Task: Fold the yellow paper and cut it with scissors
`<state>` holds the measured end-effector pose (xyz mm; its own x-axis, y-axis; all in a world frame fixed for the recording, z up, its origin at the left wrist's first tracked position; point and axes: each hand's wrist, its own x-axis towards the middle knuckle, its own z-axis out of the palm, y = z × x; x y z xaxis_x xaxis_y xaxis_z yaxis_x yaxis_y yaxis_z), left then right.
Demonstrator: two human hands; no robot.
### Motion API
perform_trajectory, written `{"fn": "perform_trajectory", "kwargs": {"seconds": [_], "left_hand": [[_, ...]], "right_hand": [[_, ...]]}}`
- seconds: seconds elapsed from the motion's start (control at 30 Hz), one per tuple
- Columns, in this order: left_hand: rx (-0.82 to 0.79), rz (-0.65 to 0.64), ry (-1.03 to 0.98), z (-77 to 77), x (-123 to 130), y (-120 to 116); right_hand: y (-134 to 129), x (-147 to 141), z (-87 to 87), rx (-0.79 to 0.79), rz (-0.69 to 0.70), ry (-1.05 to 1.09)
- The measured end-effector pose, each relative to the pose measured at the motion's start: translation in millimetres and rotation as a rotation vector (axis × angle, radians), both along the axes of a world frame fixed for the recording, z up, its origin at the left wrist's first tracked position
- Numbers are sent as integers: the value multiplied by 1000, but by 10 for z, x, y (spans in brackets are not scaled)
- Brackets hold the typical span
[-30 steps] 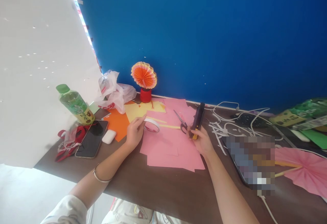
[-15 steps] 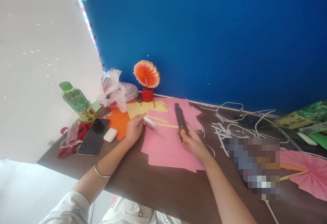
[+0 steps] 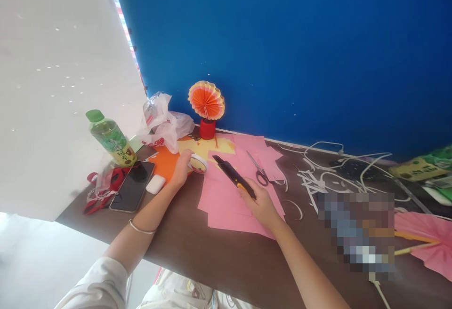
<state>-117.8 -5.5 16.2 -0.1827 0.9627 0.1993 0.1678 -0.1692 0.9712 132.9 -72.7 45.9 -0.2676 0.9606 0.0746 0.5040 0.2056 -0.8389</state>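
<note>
My left hand [image 3: 182,168] is closed on a white roll of tape [image 3: 197,163], over the orange paper [image 3: 165,161]. In my right hand [image 3: 259,202] is a black and yellow utility knife [image 3: 232,175], its tip pointing up and left above stacked pink paper [image 3: 226,205]. Dark-handled scissors [image 3: 260,175] lie on the pink sheets just beyond the right hand. Yellow paper [image 3: 222,146] is spread behind the tape. A folded orange and yellow paper fan [image 3: 206,101] stands upright on a red roll [image 3: 207,129] by the blue wall.
At the left are a green-capped bottle [image 3: 113,139], a phone [image 3: 133,186], a white case [image 3: 156,184], red items [image 3: 100,196] and a plastic bag [image 3: 165,125]. White cables [image 3: 367,168], paper strips [image 3: 309,184] and a pink fan [image 3: 431,238] lie at the right.
The knife has turned from nearly upright to slanting left, uncovering the scissors. My left hand and the tape roll have shifted left, off the pink paper. The view has moved slightly.
</note>
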Motion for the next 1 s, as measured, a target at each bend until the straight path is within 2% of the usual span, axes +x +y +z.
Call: {"fn": "perform_trajectory", "kwargs": {"seconds": [0.2,0.4,0.7,1.0], "left_hand": [[117,-54,142,97,40,-44],[137,-92,223,127,60,-66],[181,-109,255,125,64,-62],[188,-108,231,89,52,-45]], "right_hand": [[-42,-65,-25,79,44,-88],[-53,-90,-18,111,93,-158],[-49,-95,-23,128,93,-167],[-73,-100,56,142,109,-192]]}}
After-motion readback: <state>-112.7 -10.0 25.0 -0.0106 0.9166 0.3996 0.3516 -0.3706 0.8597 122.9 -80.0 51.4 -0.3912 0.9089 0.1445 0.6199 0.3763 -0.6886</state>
